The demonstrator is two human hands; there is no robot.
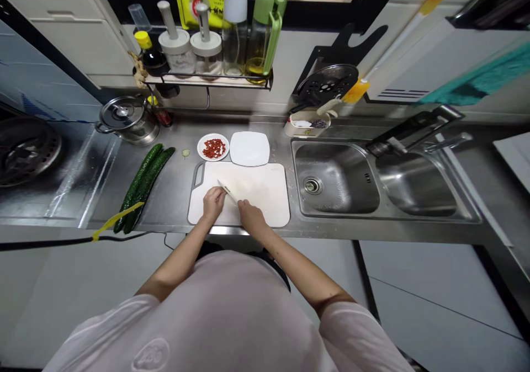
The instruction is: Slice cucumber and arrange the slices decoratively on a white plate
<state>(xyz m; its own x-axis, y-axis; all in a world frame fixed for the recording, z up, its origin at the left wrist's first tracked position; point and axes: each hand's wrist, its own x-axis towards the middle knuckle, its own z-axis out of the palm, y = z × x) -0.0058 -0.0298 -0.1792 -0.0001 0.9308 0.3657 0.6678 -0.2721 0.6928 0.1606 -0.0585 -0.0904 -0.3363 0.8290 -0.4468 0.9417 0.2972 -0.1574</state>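
Your right hand (250,216) closes around the knife (227,190) over the cutting board (269,198); your left hand (213,202) curls beside the blade, perhaps steadying something, though any hold is unclear.

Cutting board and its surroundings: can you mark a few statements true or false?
1. The right hand holds a knife over the cutting board. True.
2. The two cucumbers lie right of the board. False: the cucumbers lie to its left.
3. Red pieces sit on the round plate. True.
4. The left hand is close to the blade. True.
5. The pot stands in the sink. False: the pot is on the counter.
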